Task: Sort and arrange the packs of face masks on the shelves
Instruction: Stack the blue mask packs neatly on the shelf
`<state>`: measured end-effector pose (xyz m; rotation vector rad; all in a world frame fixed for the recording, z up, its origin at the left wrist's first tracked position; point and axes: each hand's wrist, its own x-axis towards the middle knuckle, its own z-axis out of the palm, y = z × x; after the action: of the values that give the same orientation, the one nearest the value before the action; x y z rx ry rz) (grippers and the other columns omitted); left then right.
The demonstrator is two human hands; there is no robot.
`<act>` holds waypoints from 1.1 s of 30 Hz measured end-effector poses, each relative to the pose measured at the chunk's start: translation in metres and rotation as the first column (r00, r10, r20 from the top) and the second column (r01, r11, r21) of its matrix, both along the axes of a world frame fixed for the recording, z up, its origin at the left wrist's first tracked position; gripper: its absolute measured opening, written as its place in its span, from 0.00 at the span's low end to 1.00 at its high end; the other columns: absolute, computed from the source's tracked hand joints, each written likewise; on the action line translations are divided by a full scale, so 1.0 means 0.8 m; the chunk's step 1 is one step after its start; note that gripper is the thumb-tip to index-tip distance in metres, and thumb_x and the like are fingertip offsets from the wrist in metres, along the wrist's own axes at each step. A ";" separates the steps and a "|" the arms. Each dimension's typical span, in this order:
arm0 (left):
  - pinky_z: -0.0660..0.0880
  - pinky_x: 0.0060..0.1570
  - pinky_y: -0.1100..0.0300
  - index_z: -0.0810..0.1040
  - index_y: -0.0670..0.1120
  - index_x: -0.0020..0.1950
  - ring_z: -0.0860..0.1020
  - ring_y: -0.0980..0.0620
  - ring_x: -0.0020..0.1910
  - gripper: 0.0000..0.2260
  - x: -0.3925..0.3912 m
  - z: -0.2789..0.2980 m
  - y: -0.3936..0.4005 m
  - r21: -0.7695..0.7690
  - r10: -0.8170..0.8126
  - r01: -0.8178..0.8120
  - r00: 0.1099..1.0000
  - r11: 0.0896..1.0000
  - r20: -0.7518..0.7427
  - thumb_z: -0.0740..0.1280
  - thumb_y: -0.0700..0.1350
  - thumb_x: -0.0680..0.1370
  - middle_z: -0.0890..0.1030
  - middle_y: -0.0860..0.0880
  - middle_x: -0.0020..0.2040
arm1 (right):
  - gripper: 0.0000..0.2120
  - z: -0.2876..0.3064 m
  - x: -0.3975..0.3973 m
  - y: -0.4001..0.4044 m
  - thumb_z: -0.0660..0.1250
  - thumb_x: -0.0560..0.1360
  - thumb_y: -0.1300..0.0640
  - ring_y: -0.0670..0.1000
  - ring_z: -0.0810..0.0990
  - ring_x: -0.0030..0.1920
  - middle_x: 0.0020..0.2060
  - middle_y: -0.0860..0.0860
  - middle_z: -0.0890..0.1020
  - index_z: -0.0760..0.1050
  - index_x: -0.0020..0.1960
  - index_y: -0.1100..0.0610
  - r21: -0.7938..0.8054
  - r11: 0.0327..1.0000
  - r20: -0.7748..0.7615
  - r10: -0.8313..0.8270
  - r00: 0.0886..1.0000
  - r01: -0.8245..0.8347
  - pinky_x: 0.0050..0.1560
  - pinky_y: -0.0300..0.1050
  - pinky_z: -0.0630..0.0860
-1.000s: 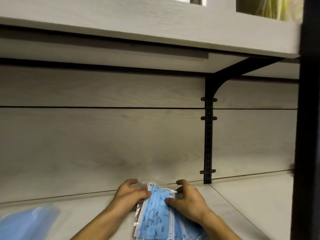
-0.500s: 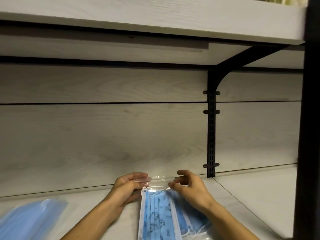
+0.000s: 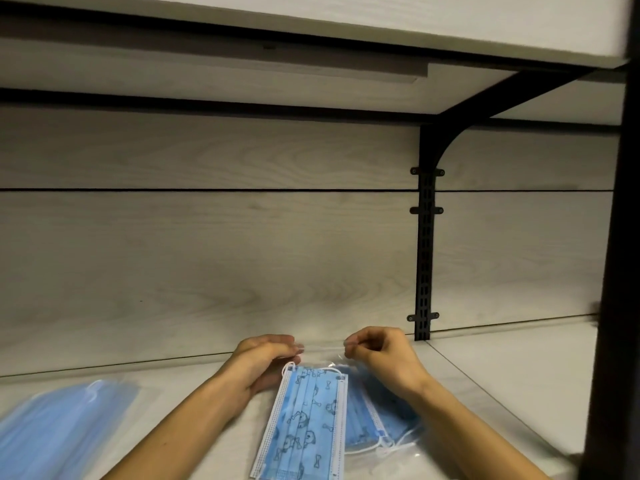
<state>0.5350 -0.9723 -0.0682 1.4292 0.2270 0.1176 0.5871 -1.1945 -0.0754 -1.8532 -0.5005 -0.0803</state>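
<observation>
A clear plastic pack of blue face masks printed with small dark cartoon figures (image 3: 304,420) lies on the pale wooden shelf (image 3: 502,368). More blue masks in the same pack show under my right wrist. My left hand (image 3: 263,358) pinches the pack's clear top edge at its left corner. My right hand (image 3: 381,355) pinches the same top edge at its right corner, fingers curled. A second pack of plain blue masks (image 3: 59,431) lies blurred at the lower left of the shelf.
A black slotted upright with a curved bracket (image 3: 425,258) stands against the back panel just right of my hands. Overhead runs the shelf above (image 3: 311,19). A black post (image 3: 620,271) rises at the right edge. The shelf surface continues to the right of the upright.
Both hands slid from lying on the mask pack up to its clear top edge and moved apart. The pack now lies flatter and straighter on the shelf.
</observation>
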 end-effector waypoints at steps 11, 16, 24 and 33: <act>0.84 0.41 0.54 0.83 0.39 0.53 0.85 0.46 0.38 0.07 0.005 0.004 0.028 0.134 0.133 -0.121 0.988 0.983 -0.080 0.73 0.35 0.75 0.87 0.40 0.44 | 0.27 -0.005 -0.011 -0.005 0.70 0.69 0.31 0.47 0.84 0.46 0.48 0.48 0.85 0.79 0.54 0.52 -0.592 0.803 0.006 -0.079 0.997 0.068 0.51 0.48 0.82; 0.84 0.39 0.54 0.82 0.39 0.53 0.84 0.46 0.38 0.06 0.008 0.003 0.034 0.145 0.148 -0.133 0.985 0.980 -0.091 0.71 0.36 0.77 0.87 0.41 0.44 | 0.20 -0.006 -0.006 -0.004 0.73 0.69 0.35 0.47 0.83 0.47 0.47 0.45 0.84 0.79 0.50 0.49 -0.608 0.783 0.070 -0.113 0.991 0.132 0.53 0.50 0.81; 0.84 0.41 0.53 0.82 0.40 0.54 0.86 0.46 0.40 0.07 0.013 0.000 0.044 0.160 0.169 -0.153 0.982 0.975 -0.090 0.71 0.36 0.77 0.87 0.42 0.43 | 0.09 -0.006 -0.002 -0.008 0.74 0.72 0.47 0.46 0.83 0.46 0.45 0.45 0.84 0.79 0.49 0.49 -0.446 0.865 0.110 -0.201 0.973 0.229 0.51 0.50 0.82; 0.82 0.33 0.59 0.82 0.41 0.54 0.85 0.51 0.41 0.06 0.010 0.001 0.040 0.162 0.168 -0.154 0.982 0.975 -0.080 0.70 0.36 0.77 0.88 0.46 0.42 | 0.08 0.012 -0.002 -0.022 0.65 0.79 0.63 0.53 0.85 0.46 0.48 0.56 0.84 0.76 0.57 0.59 0.194 0.953 -0.107 -0.216 0.970 0.234 0.35 0.41 0.80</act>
<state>0.5428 -0.9401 -0.0675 1.5719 0.4190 0.2054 0.5855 -1.2119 -0.0654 -1.6958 -0.2110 -0.1995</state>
